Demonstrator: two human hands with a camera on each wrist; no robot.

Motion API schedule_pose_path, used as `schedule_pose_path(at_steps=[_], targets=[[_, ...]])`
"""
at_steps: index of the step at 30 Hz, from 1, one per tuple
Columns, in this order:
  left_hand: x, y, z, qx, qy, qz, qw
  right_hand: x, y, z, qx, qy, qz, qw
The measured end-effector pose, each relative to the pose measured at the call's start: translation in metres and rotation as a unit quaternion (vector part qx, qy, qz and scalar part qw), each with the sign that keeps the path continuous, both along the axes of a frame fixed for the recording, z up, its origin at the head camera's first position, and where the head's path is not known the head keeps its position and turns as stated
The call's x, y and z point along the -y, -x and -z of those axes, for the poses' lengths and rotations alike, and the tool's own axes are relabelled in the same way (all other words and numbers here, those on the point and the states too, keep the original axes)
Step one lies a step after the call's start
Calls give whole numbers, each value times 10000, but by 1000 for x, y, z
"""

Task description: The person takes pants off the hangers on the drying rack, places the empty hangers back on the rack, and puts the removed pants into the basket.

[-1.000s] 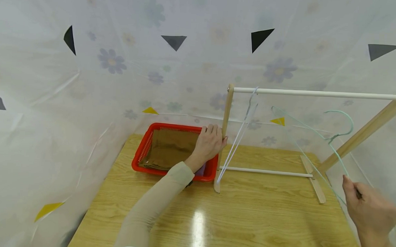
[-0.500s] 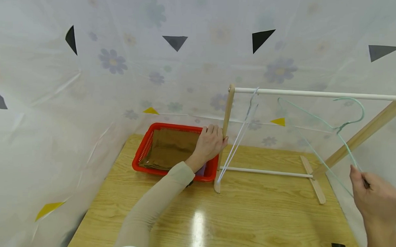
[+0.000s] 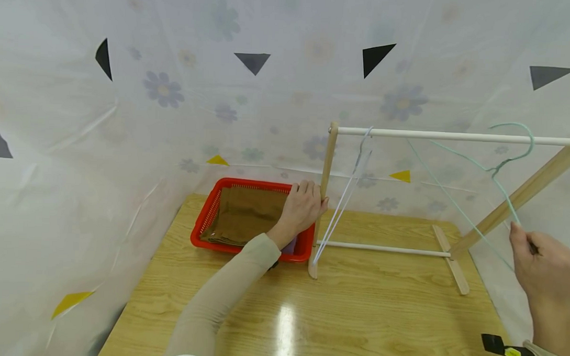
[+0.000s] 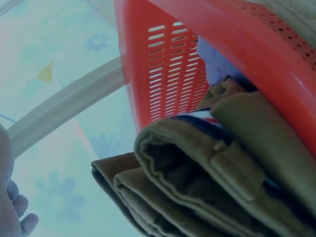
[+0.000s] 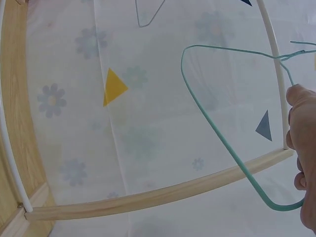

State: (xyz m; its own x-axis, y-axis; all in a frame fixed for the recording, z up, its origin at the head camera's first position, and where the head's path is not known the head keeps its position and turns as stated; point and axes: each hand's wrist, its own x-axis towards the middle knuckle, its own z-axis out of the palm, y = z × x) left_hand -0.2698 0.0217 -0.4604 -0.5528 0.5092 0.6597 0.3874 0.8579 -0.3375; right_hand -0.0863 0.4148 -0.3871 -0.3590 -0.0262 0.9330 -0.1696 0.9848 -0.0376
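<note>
My left hand (image 3: 300, 209) grips the left wooden upright (image 3: 328, 156) of a small clothes rack, beside the right end of a red basket (image 3: 202, 217). In the left wrist view only a few fingertips (image 4: 20, 205) show at the left edge. My right hand (image 3: 548, 268) holds a mint-green wire hanger (image 3: 507, 196) by one sloping side, thumb uppermost. The hanger carries no garment. Its hook overlaps the right part of the rack's white top rail (image 3: 437, 135) in the head view. A pale wire hanger (image 3: 342, 201) hangs near the rail's left end.
Folded brown clothing (image 3: 251, 213) fills most of the basket, with a purple piece (image 4: 219, 61) at one end. A white lower bar (image 3: 381, 247) joins the rack's feet on the wooden table (image 3: 355, 316). A patterned sheet (image 3: 278, 104) hangs behind.
My right hand has risen and moved slightly right, lifting the green hanger's hook from below the top rail to its height. My left hand stays put on the upright.
</note>
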Motion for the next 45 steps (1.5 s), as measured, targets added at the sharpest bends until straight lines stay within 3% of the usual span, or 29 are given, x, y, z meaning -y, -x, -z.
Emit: schedule_pose_path(at_steps=[5, 14, 23, 30, 42, 45], targets=[[1, 0, 0, 86, -28, -8, 10000, -4, 3, 0, 321, 128, 69, 9994], [1, 0, 0, -56, -107, 73, 9999, -14, 14, -10, 547, 27, 518, 9972], [0, -1, 0, -83, -86, 12, 9999, -16, 19, -6, 642, 158, 699, 9954], [0, -1, 0, -110, -133, 61, 9998, -22, 18, -5, 1056, -355, 979, 9889], [0, -1, 0, -143, -104, 40, 9998, -17, 24, -2, 1074, -71, 862, 9904], [0, -2, 0, -138, -127, 79, 9998, -17, 25, 0, 1049, -237, 867, 9904]])
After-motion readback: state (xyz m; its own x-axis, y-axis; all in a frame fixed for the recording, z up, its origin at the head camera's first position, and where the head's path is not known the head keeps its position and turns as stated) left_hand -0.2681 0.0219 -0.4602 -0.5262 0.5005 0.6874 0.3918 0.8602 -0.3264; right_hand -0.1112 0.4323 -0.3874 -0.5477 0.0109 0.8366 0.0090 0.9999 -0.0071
